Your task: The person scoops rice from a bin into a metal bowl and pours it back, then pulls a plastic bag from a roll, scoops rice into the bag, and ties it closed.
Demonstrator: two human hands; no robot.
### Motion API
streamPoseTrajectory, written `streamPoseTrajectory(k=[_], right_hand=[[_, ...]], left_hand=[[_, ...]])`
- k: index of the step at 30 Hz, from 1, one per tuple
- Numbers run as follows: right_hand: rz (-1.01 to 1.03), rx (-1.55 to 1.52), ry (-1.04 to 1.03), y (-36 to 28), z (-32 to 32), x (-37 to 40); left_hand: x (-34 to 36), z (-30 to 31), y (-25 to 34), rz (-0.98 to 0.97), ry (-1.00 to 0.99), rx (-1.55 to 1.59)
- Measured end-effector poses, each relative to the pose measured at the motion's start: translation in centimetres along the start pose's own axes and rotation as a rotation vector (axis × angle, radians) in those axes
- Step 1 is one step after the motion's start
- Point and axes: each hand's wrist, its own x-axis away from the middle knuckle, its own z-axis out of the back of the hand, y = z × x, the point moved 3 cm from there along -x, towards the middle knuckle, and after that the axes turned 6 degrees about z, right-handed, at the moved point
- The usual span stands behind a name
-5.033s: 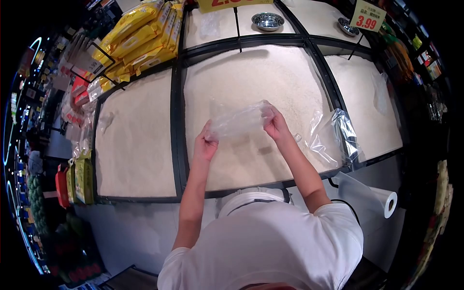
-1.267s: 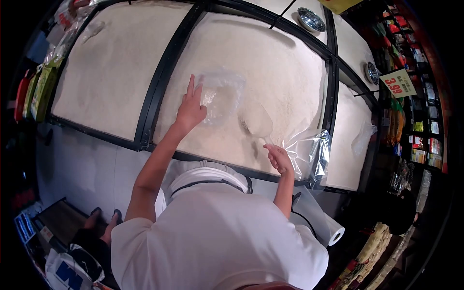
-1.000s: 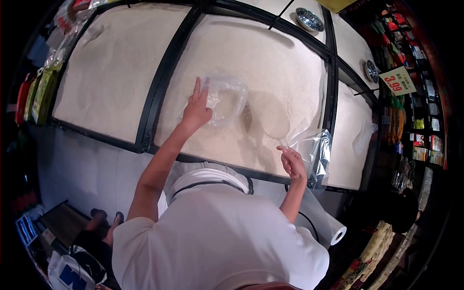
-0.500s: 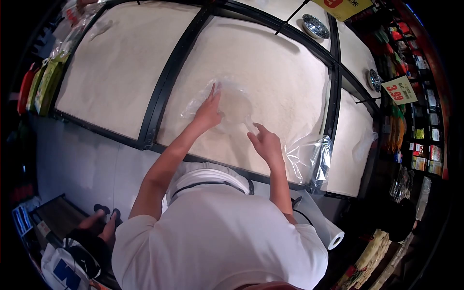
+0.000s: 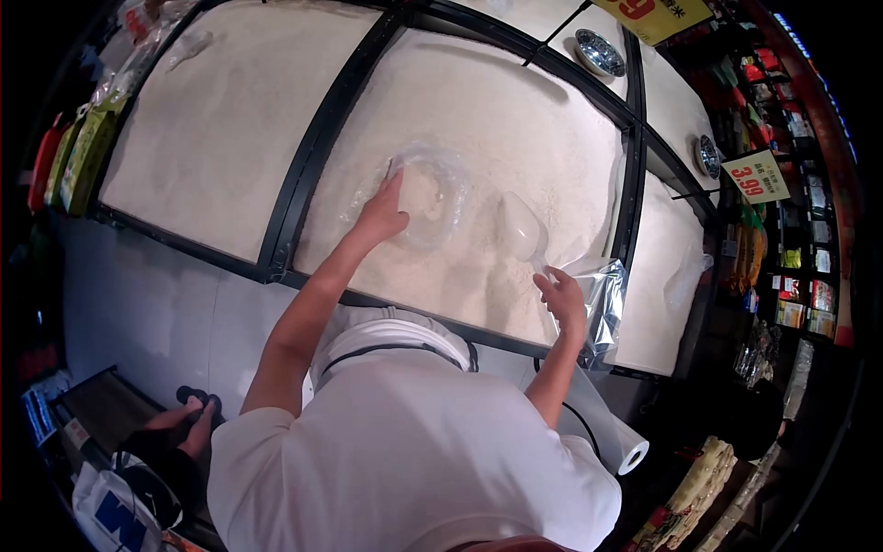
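Observation:
My left hand [image 5: 382, 213] grips the left rim of a clear plastic bag [image 5: 454, 204], its mouth spread wide, with some pale grain inside. The bag rests over a bin of fine, whitish grain that looks like rice [image 5: 497, 101]. To the right, my right hand [image 5: 563, 299] is closed round the handle of a white, translucent scoop [image 5: 521, 230]. The scoop's bowl is close over the grain, apart from the bag.
Black rails [image 5: 313, 138] divide neighbouring grain bins. Crumpled clear plastic [image 5: 602, 299] hangs over the front right corner; a bag roll [image 5: 633, 454] sits below. Metal bowls [image 5: 600, 52] and a price sign [image 5: 757, 177] are at the right. Another person's legs [image 5: 189, 423] show lower left.
My right hand has drawn the scoop away from the bag's mouth, right and towards me, over the loose grain. The left hand has shifted slightly left with the bag.

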Motion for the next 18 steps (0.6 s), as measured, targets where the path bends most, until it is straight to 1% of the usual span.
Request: streamPoseTrajectory(k=[1,2,4,7,10,13,18], right_hand=[[0.0,-0.122,-0.07,1.1,-1.9,-1.3],[-0.02,-0.335,-0.14,1.2,-3.7,-2.0],[-0.092,-0.587,-0.186,1.9,-7.0,-2.9],[-0.153,-0.787,-0.207,2.6,-9.0,-2.5],[-0.179,-0.937,-0.247,3.4,-9.5,-1.8],[-0.103,-0.994,-0.27,3.6,-8.3,-1.1],[-0.027,-0.868,-0.233,1.5,-4.9,-0.2]], left_hand=[[0.0,0.0,0.0,0.009,-0.014,0.0],[0.0,-0.1,0.0,-0.019,0.0,-0.001],[-0.1,-0.3,-0.1,-0.072,0.038,0.002],[0.1,0.1,-0.4,-0.107,0.085,-0.013],[0.5,0.9,-0.1,-0.057,0.031,-0.012],[0.4,0.6,-0.3,-0.094,0.047,0.008],[-0.1,0.2,-0.4,-0.157,0.072,0.031]])
